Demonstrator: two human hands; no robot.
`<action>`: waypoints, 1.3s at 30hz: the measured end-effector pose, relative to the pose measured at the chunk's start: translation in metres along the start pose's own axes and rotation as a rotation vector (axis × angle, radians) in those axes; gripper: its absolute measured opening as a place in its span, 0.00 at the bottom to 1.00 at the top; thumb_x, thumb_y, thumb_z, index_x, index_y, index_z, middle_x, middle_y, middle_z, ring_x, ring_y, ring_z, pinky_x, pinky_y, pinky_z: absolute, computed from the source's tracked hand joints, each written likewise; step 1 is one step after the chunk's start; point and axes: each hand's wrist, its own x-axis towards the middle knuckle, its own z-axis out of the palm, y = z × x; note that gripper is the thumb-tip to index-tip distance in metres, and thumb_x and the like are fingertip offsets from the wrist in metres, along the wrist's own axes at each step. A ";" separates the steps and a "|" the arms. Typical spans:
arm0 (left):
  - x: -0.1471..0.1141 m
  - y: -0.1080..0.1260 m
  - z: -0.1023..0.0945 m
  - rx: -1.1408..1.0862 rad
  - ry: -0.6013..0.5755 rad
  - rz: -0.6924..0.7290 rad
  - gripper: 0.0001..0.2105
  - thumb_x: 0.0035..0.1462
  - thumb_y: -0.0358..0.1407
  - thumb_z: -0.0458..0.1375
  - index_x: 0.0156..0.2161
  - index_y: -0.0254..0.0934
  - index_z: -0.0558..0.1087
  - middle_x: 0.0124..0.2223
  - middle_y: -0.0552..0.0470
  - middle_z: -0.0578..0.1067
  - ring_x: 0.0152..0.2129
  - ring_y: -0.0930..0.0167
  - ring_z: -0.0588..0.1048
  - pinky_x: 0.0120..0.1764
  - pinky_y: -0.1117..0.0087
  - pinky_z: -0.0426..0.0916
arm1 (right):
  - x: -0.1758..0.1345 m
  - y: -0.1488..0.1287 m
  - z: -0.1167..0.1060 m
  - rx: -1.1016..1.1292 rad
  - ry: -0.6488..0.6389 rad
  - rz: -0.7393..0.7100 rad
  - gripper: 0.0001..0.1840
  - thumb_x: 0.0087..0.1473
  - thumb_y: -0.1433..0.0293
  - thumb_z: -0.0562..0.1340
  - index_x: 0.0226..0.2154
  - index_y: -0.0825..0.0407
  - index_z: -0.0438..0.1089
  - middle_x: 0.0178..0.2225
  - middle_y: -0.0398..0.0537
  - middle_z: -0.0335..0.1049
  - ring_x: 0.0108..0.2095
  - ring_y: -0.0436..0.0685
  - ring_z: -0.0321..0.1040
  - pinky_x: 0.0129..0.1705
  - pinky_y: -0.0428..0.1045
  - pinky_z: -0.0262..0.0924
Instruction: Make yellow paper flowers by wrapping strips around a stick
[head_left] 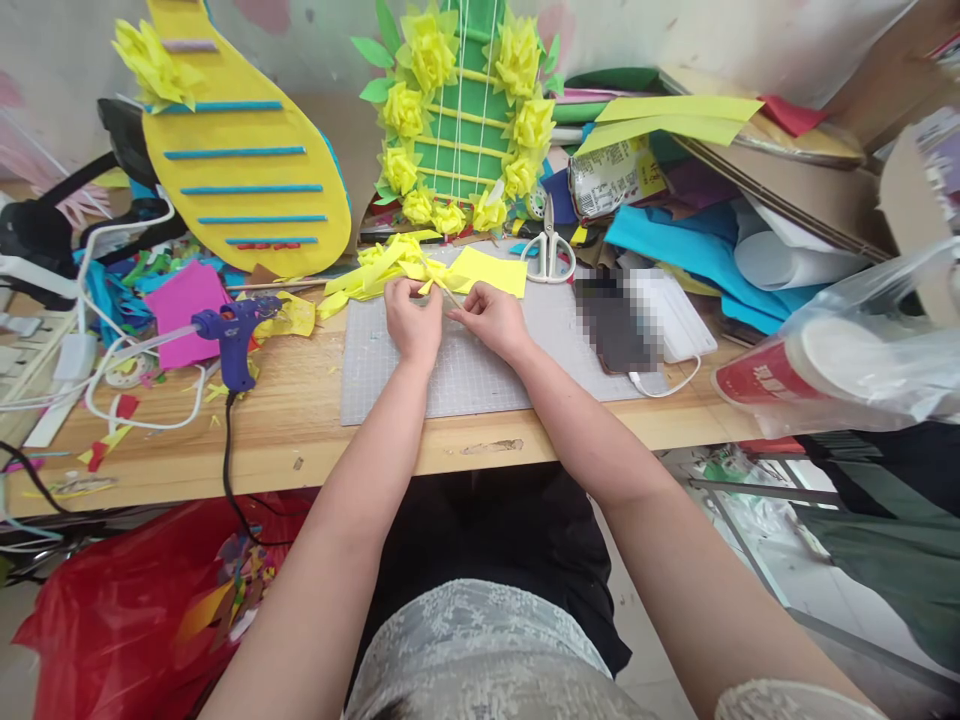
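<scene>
Yellow paper piece [430, 284]: partly hidden by my left hand [414, 318], which pinches it; bright, thin. Slim stick [451, 297]: near end lost in my right hand's [491, 316] pinch.

Cutting mat [480, 385]: bare grid on the near side of the fingers of the left hand [414, 322] and right hand [496, 318], open to slide back between the forearms.
Yellow paper [375, 275]: heaped just beyond and left of the fingertips, in the way of a low pass.
Green stringed piece [465, 150]: upright beyond that heap, closing the way forward.
Scissors [550, 262]: beyond and right of the right fingers.
Phone [619, 325]: farther right, bare mat between.
Glue gun [238, 340]: well left, past bare wood.
</scene>
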 end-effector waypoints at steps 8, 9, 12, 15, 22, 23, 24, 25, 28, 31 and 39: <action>0.002 -0.010 0.003 -0.087 -0.058 -0.038 0.03 0.47 0.30 0.58 0.29 0.37 0.68 0.35 0.52 0.68 0.27 0.75 0.69 0.37 0.72 0.64 | 0.001 0.005 0.000 0.019 0.035 -0.005 0.13 0.47 0.60 0.62 0.23 0.51 0.61 0.21 0.39 0.67 0.24 0.49 0.61 0.28 0.45 0.50; 0.002 -0.010 0.003 -0.090 -0.055 -0.034 0.03 0.47 0.30 0.58 0.28 0.37 0.68 0.34 0.53 0.68 0.27 0.74 0.69 0.37 0.72 0.64 | 0.002 0.006 0.000 0.023 0.033 -0.008 0.13 0.47 0.60 0.61 0.23 0.51 0.61 0.21 0.39 0.68 0.24 0.49 0.61 0.28 0.45 0.51; 0.002 -0.010 0.002 -0.088 -0.041 -0.014 0.04 0.47 0.30 0.58 0.25 0.38 0.66 0.31 0.54 0.68 0.27 0.74 0.68 0.36 0.73 0.63 | 0.003 0.008 0.003 0.038 0.029 -0.021 0.11 0.46 0.61 0.62 0.26 0.51 0.64 0.24 0.39 0.70 0.25 0.49 0.63 0.29 0.46 0.53; 0.003 -0.010 0.003 -0.079 -0.035 -0.001 0.06 0.47 0.30 0.58 0.24 0.38 0.65 0.30 0.54 0.67 0.28 0.74 0.68 0.37 0.73 0.63 | 0.003 0.008 0.005 0.084 0.012 -0.019 0.11 0.46 0.61 0.62 0.30 0.51 0.66 0.26 0.40 0.73 0.27 0.50 0.66 0.31 0.46 0.55; 0.004 -0.010 0.003 -0.076 -0.023 -0.013 0.06 0.47 0.29 0.58 0.24 0.38 0.65 0.30 0.54 0.67 0.29 0.73 0.67 0.38 0.72 0.63 | 0.000 0.004 0.004 0.193 0.004 -0.019 0.10 0.51 0.61 0.59 0.28 0.52 0.67 0.25 0.42 0.72 0.27 0.49 0.67 0.34 0.46 0.58; 0.004 -0.010 0.003 -0.075 -0.022 -0.013 0.06 0.47 0.29 0.58 0.24 0.38 0.65 0.30 0.54 0.67 0.29 0.73 0.67 0.38 0.72 0.63 | 0.000 0.004 0.004 0.192 0.017 -0.013 0.09 0.49 0.63 0.60 0.28 0.52 0.66 0.25 0.42 0.72 0.27 0.49 0.67 0.34 0.46 0.58; 0.004 -0.009 0.003 -0.075 -0.020 -0.015 0.07 0.47 0.29 0.58 0.24 0.39 0.64 0.30 0.55 0.67 0.29 0.73 0.67 0.38 0.72 0.63 | 0.000 0.004 0.004 0.189 0.028 -0.006 0.08 0.48 0.64 0.61 0.27 0.52 0.65 0.25 0.41 0.72 0.27 0.49 0.67 0.33 0.46 0.58; 0.003 -0.008 0.003 -0.075 -0.019 -0.019 0.07 0.47 0.29 0.58 0.24 0.39 0.64 0.30 0.55 0.67 0.29 0.73 0.67 0.38 0.72 0.62 | 0.001 0.005 0.004 0.184 0.037 0.000 0.08 0.47 0.64 0.61 0.27 0.51 0.64 0.25 0.41 0.71 0.27 0.49 0.66 0.33 0.46 0.58; 0.003 -0.006 0.003 -0.080 -0.004 -0.031 0.06 0.47 0.28 0.58 0.24 0.38 0.65 0.30 0.54 0.66 0.29 0.73 0.67 0.39 0.72 0.62 | 0.001 0.006 0.005 0.163 0.043 0.003 0.09 0.46 0.64 0.62 0.27 0.51 0.63 0.25 0.40 0.71 0.26 0.49 0.64 0.32 0.46 0.57; 0.009 -0.006 0.001 -0.090 0.056 -0.048 0.06 0.48 0.28 0.58 0.25 0.37 0.65 0.31 0.53 0.66 0.30 0.73 0.67 0.40 0.73 0.63 | 0.001 0.007 0.003 0.144 0.044 -0.001 0.09 0.46 0.63 0.62 0.26 0.51 0.64 0.24 0.40 0.70 0.26 0.49 0.64 0.31 0.46 0.56; 0.027 -0.024 -0.008 -0.120 0.124 -0.063 0.06 0.54 0.29 0.53 0.35 0.37 0.73 0.41 0.48 0.71 0.42 0.70 0.70 0.48 0.70 0.63 | 0.006 0.009 -0.025 0.299 -0.098 -0.130 0.12 0.48 0.60 0.60 0.26 0.51 0.63 0.22 0.41 0.67 0.24 0.47 0.64 0.29 0.45 0.57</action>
